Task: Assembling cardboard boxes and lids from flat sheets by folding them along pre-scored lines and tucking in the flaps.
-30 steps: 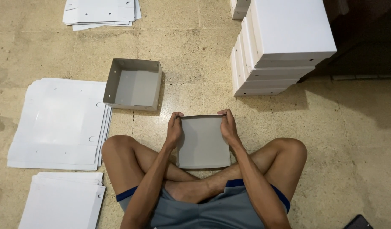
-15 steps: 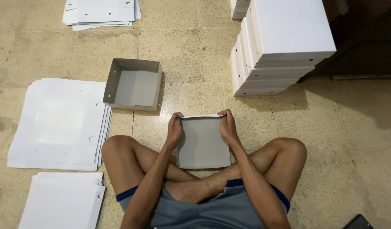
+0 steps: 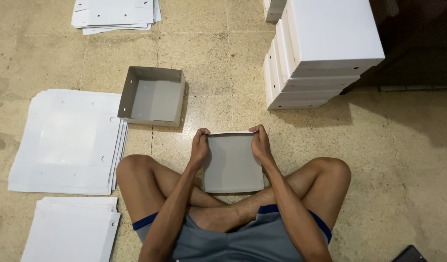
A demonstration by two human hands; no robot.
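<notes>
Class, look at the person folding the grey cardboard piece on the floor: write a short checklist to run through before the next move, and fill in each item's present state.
1. Both hands on the piece: left hand and right hand grip the far corners of the cardboard piece. Ok.
2. Far edge folded up evenly: a thin white edge shows between the thumbs, looks level. Ok.
3. Near edge folded: hidden by the crossed legs. Cannot tell.
4. Piece supported: it rests over the legs. Ok.
5. Finished open box out of the way: it sits apart on the floor. Ok.
6. Flat sheets within reach on the left. Ok.
</notes>
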